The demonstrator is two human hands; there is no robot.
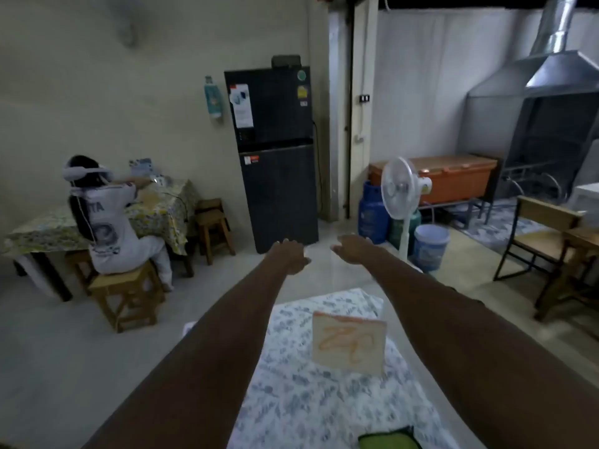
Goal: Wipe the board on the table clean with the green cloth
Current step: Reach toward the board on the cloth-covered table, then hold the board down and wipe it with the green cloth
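A small white board (348, 343) with orange scribbles lies on the table, whose blue-patterned cloth (291, 400) fills the lower middle. The green cloth (387, 439) lies folded at the bottom edge, nearer to me than the board. Both my arms stretch straight forward over the table. My left hand (290, 256) and my right hand (351, 246) hover beyond the table's far edge, palms down, fingers apart, holding nothing. Neither hand touches the board or the cloth.
A dark fridge (275, 157) stands ahead. A white standing fan (402, 192), gas cylinders (372, 212) and a blue bucket (429, 246) are to the right. A seated person (110, 222) works at another table on the left. Wooden stools (129, 293) and a chair (544, 234) flank the floor.
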